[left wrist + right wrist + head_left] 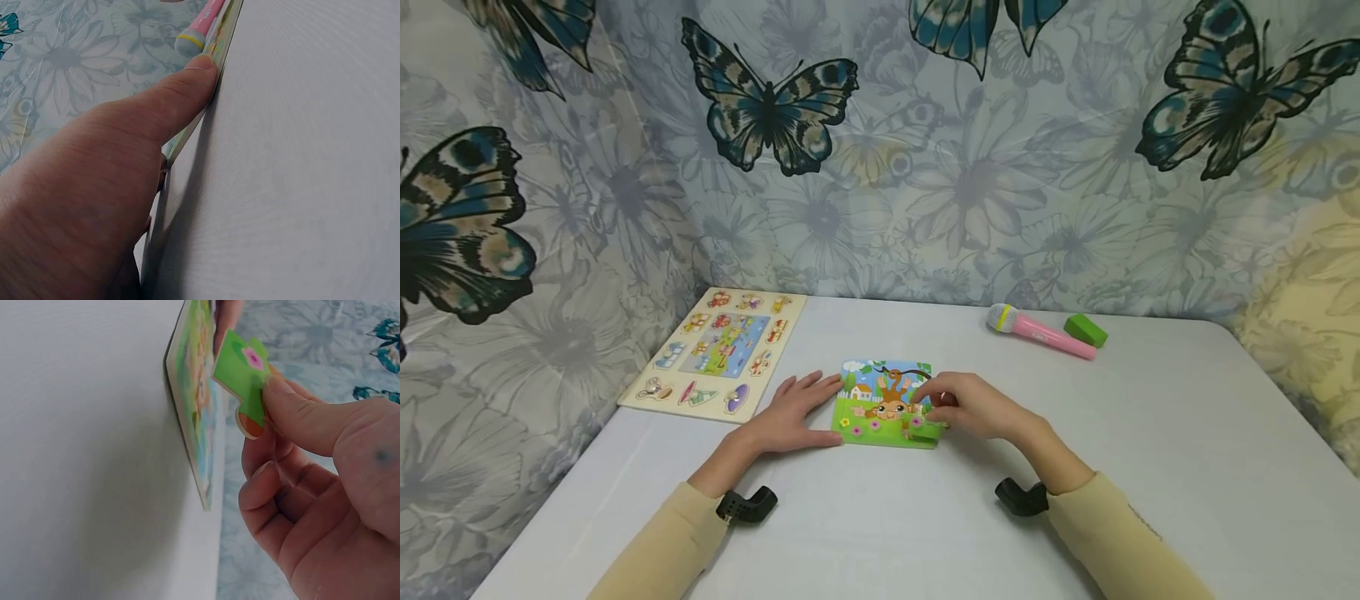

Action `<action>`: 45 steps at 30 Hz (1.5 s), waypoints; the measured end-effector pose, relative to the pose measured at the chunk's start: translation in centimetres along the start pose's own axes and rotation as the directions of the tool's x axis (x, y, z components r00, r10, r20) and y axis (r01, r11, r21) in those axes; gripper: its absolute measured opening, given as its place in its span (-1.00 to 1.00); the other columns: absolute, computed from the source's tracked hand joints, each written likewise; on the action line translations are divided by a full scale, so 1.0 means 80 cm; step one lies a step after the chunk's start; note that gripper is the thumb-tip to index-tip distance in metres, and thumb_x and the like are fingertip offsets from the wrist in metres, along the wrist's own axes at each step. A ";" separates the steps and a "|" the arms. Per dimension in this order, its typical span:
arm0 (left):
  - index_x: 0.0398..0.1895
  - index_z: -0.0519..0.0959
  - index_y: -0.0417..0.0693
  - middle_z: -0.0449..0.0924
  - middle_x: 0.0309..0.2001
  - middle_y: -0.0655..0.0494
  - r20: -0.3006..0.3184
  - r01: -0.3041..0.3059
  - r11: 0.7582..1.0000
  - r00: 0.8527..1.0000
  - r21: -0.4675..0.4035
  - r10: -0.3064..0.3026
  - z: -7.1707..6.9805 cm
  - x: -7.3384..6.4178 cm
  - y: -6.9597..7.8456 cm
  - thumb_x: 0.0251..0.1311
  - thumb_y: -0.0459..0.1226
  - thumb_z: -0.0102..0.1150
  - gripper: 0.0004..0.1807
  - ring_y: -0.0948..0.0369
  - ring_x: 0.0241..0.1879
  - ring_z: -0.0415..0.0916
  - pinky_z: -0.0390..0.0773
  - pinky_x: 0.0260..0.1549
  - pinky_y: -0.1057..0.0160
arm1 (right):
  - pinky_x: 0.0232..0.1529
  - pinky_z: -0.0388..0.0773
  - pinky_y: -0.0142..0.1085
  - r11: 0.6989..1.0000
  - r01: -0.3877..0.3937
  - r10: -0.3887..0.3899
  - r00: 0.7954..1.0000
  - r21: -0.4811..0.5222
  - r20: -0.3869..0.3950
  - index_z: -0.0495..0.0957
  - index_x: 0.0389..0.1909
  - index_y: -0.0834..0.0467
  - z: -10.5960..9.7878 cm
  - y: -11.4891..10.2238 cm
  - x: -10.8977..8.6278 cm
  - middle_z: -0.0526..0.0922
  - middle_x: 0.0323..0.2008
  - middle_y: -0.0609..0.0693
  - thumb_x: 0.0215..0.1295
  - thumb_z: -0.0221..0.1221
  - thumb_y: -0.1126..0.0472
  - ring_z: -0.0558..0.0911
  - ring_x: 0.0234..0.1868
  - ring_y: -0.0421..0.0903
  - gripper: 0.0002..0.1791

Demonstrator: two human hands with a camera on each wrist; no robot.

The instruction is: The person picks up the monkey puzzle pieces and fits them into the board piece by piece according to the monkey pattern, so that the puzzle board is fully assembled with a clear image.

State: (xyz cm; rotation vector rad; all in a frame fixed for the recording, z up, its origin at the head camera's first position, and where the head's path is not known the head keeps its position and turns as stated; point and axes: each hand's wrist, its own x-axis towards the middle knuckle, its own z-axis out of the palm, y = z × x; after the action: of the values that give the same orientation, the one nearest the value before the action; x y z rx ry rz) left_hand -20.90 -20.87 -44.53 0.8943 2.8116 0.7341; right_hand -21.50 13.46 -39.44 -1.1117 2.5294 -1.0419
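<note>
A small jigsaw puzzle [880, 392] with a monkey picture lies flat on the white table. My right hand [973, 407] pinches a green puzzle piece [247, 378] between thumb and fingers, above the puzzle's right front corner. In the right wrist view the piece shows a pink flower and an orange-brown knob, and it is raised off the board. At the puzzle's left edge rests my left hand [790, 417], fingers spread and straight, its thumb along the near left corner. In the left wrist view that thumb [187, 87] touches the board's edge.
To the left lies a larger wooden picture board [647, 400] with animals and toys around a central scene. At the back right, a pink toy microphone [1045, 333] lies beside a green block [1086, 330]. Butterfly-patterned fabric [880, 200] rises behind the table's far edge.
</note>
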 end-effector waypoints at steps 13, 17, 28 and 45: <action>0.57 0.21 -0.07 0.13 0.55 0.03 -0.003 -0.006 1.000 1.000 -0.005 0.006 -0.001 -0.001 0.001 0.20 0.20 0.30 -0.02 -0.08 0.56 -0.15 -0.26 0.40 -0.27 | -0.36 0.47 -0.33 1.000 0.019 -0.019 1.000 0.004 0.020 0.70 -0.01 0.12 0.013 -0.009 0.033 0.62 -0.28 -0.15 0.33 0.32 0.33 0.46 -0.49 -0.20 -0.76; 0.57 0.22 -0.09 0.14 0.55 0.01 -0.007 -0.015 1.000 1.000 -0.013 0.015 -0.001 -0.001 0.001 0.21 0.18 0.30 -0.03 -0.10 0.55 -0.14 -0.26 0.39 -0.30 | -0.28 0.53 -0.31 1.000 0.022 -0.022 0.999 -0.003 0.038 0.70 0.00 0.11 0.018 -0.012 0.043 0.67 -0.15 -0.15 0.34 0.32 0.32 0.52 -0.42 -0.19 -0.76; 0.56 0.23 -0.10 0.16 0.54 0.00 -0.013 -0.018 1.000 1.000 -0.011 0.018 -0.001 -0.001 0.003 0.21 0.17 0.30 -0.04 -0.11 0.55 -0.12 -0.25 0.39 -0.31 | -0.32 0.48 -0.32 0.999 0.030 -0.028 0.996 -0.023 0.084 0.69 -0.01 0.15 0.034 -0.015 0.063 0.53 -0.37 -0.14 0.38 0.28 0.31 0.45 -0.46 -0.22 -0.80; 0.56 0.24 -0.08 0.16 0.54 0.01 -0.016 -0.015 1.000 1.000 -0.003 0.015 -0.001 -0.002 0.001 0.20 0.19 0.29 -0.04 -0.10 0.55 -0.12 -0.24 0.39 -0.30 | -0.25 0.50 -0.27 0.997 -0.001 0.011 0.993 -0.083 0.116 0.69 0.01 0.10 0.046 -0.019 0.073 0.48 -0.36 -0.09 0.40 0.26 0.29 0.51 -0.57 -0.21 -0.79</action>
State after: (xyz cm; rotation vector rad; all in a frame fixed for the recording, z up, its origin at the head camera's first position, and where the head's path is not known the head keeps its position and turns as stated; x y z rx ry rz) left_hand -20.76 -20.90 -44.45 0.9138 2.8197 0.7500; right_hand -23.18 6.66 -40.50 -1.1498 2.5024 -0.8519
